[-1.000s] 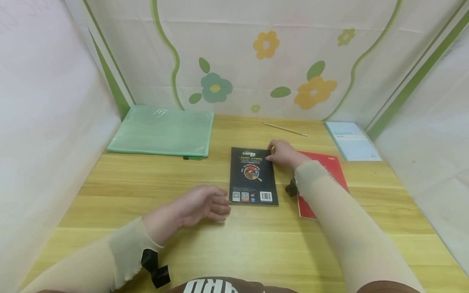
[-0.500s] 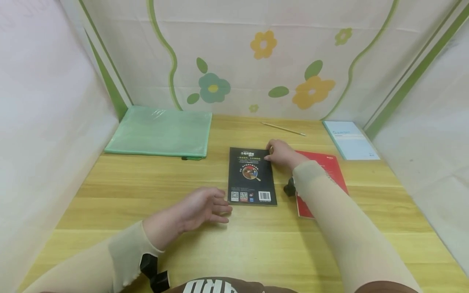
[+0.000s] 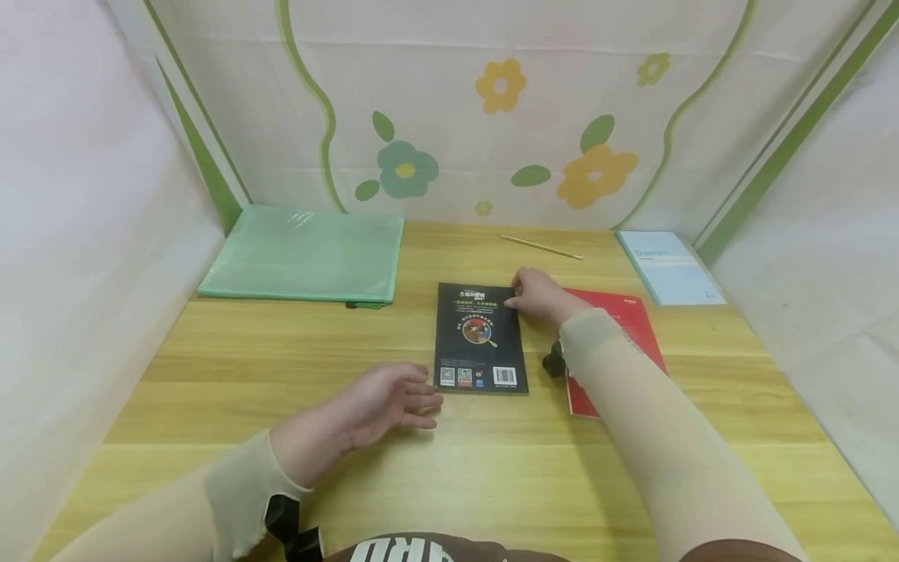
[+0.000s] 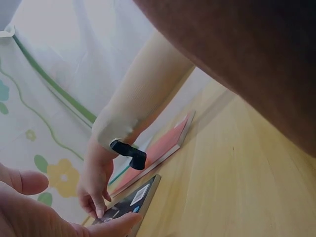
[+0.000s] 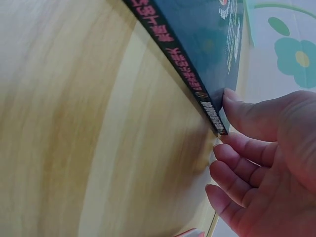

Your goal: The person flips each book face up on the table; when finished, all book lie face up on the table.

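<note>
Black book (image 3: 481, 338) lies flat, back cover up, mid surface (image 3: 492, 468), same spot as a second ago; the whole view has only slid slightly left, the camera's shift and not the book's. Right hand (image 3: 539, 296) stays at the book's far right corner, thumb on the cover and fingers curled at the edge beside the spine, pinching that corner; right wrist view shows the thumb (image 5: 247, 118) pressed on the cover corner, book not lifted clear. Left hand (image 3: 385, 396) rests on the surface just near-left of the book's near left corner, fingers relaxed and loosely extended, holding nothing, fingertips just beside the book edge; pose almost unchanged from the earlier frames. Red book (image 3: 625, 328) lies under the right forearm, just right of the black book. Green zip folder (image 3: 302, 254) far left, pencil (image 3: 541, 247) far centre, light blue notebook (image 3: 669, 267) far right, all where they were.
</note>
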